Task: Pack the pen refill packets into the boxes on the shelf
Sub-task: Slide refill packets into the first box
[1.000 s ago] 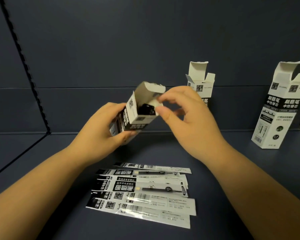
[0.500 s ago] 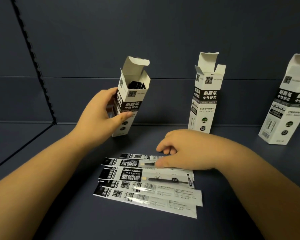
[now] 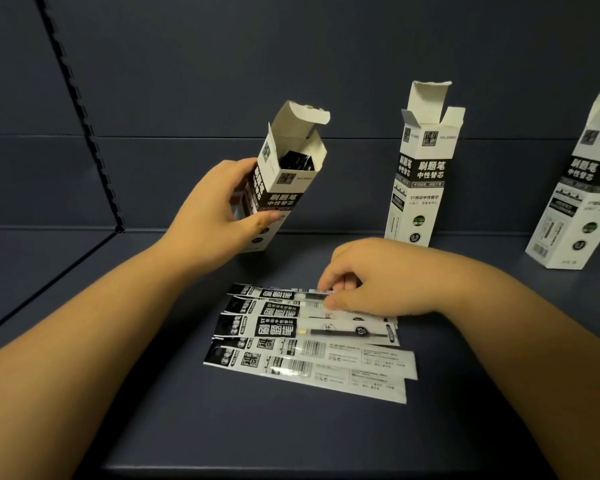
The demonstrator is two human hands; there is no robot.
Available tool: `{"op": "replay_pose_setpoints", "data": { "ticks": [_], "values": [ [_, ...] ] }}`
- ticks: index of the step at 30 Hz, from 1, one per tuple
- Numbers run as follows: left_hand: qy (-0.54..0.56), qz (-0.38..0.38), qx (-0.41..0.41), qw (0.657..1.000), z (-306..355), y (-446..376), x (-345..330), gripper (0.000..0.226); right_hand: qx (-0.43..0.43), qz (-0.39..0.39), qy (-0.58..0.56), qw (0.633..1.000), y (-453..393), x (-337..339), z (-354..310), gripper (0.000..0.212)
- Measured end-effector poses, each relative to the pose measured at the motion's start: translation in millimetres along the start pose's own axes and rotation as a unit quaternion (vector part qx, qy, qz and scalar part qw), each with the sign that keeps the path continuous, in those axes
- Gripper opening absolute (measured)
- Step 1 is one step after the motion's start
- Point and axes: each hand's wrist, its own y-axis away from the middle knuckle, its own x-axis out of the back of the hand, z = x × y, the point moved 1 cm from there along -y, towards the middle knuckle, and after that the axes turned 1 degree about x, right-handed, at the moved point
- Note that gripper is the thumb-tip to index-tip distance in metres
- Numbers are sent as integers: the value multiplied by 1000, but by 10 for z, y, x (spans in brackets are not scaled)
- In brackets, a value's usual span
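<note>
My left hand (image 3: 211, 216) grips a tall black-and-white box (image 3: 281, 178), tilted, its bottom corner on the dark shelf (image 3: 222, 427). The box's top flap is open and dark packet ends show inside. Several pen refill packets (image 3: 309, 344) lie fanned out on the shelf in front of me. My right hand (image 3: 371, 278) is down on the far end of the fan, thumb and curled fingers pinching the rearmost packet (image 3: 281, 293).
A second open box (image 3: 421, 174) stands upright against the back wall, right of centre. A third open box (image 3: 582, 192) leans at the far right edge. A perforated upright strip (image 3: 80, 112) marks the shelf's left side.
My right hand left the held box's mouth and dropped onto the packets, now pinching the rearmost one. My left hand turned the box more upright and set its bottom on the shelf.
</note>
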Motion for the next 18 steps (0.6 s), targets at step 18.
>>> {"op": "replay_pose_setpoints", "data": {
  "ticks": [18],
  "values": [
    [20, 7, 7, 1000, -34, 12, -6, 66, -6, 94, 2, 996, 13, 16, 26, 28]
  ]
}}
